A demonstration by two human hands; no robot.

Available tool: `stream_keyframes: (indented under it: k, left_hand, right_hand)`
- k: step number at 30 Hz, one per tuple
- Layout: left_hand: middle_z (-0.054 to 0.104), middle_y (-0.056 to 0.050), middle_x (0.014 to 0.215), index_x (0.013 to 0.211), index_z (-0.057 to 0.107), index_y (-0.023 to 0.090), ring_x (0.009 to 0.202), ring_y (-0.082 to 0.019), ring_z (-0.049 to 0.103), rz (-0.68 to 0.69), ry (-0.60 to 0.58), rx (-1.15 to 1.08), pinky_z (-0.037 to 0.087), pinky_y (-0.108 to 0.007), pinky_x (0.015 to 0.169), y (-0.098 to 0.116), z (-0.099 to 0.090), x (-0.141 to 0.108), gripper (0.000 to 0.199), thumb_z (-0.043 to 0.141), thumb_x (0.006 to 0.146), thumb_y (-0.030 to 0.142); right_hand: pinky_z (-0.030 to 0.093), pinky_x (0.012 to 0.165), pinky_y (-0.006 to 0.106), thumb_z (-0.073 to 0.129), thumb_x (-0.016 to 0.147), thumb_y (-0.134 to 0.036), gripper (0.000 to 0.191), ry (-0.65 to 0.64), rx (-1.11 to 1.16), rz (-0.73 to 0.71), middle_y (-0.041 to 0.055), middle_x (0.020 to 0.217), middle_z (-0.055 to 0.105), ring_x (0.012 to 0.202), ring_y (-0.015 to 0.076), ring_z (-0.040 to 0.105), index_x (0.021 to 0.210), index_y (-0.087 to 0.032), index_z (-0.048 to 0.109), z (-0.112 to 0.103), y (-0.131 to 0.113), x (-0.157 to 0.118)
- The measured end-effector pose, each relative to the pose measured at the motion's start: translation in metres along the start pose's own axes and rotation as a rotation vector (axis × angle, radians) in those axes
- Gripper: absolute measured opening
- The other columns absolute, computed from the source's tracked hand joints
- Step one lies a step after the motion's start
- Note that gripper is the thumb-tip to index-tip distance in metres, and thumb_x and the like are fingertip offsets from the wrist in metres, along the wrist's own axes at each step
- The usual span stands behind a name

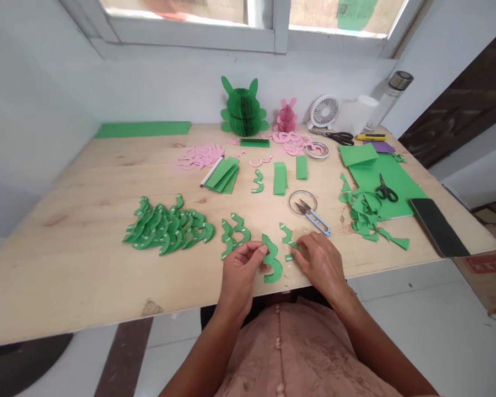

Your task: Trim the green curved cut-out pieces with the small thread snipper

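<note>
Two hands at the near edge of the wooden tabletop [86,270] here: the left hand [240,267] pinches a wavy green paper cutout [275,271] by its upper left edge, and the right hand [320,259] has fingertips on a white-marked wavy strip [286,234] just right of it, can't tell if gripping. Cutout's probably super light, bendy, easy to crease; I'd grab a broad lobe, not the skinny necks.

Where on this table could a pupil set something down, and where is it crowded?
The table is bare left of the green wavy pile and between it and the long green strip. It is crowded around the left hand and right hand, and farther right among green scraps, small scissors and phone.
</note>
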State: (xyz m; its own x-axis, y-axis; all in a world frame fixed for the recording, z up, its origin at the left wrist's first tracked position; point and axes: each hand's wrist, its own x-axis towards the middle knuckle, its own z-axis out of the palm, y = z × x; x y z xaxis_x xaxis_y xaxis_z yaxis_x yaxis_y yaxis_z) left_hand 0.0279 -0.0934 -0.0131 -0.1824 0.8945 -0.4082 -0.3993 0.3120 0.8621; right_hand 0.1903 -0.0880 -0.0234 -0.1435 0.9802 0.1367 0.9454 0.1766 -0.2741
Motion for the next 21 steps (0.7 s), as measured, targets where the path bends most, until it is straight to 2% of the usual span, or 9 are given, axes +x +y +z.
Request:
stream_keyframes:
  k: [5,13,21]
  left_hand:
    - [0.057,0.002,0.062,0.068,0.062,0.012,0.048,-0.006,0.046,-0.001,0.007,-0.006,0.045,-0.021,0.046,0.000,0.001,0.000,0.023,0.075,0.056,0.029]
    - [0.055,0.003,0.060,0.067,0.062,0.012,0.047,-0.006,0.045,-0.018,0.009,-0.032,0.044,-0.020,0.045,0.000,0.000,0.002,0.024,0.075,0.056,0.028]
    - [0.058,0.005,0.057,0.070,0.061,0.014,0.042,-0.007,0.050,-0.033,0.002,-0.049,0.042,-0.020,0.044,0.000,0.000,0.005,0.023,0.074,0.058,0.027]
  right_hand:
    - [0.035,0.069,0.031,0.056,0.081,-0.026,0.008,0.004,-0.045,0.001,0.0045,0.076,0.060,0.078,0.0209,0.053,0.076,-0.019,0.058,0.004,-0.004,0.006]
    - [0.035,0.065,0.028,0.051,0.079,-0.018,0.008,0.021,0.094,0.025,0.0033,0.072,0.060,0.073,0.0188,0.054,0.071,-0.020,0.054,0.007,-0.003,0.007]
    - [0.038,0.059,0.026,0.051,0.080,-0.028,0.012,-0.049,0.498,0.196,0.0002,0.066,0.061,0.060,0.0149,0.054,0.072,-0.020,0.056,0.000,0.006,0.008]
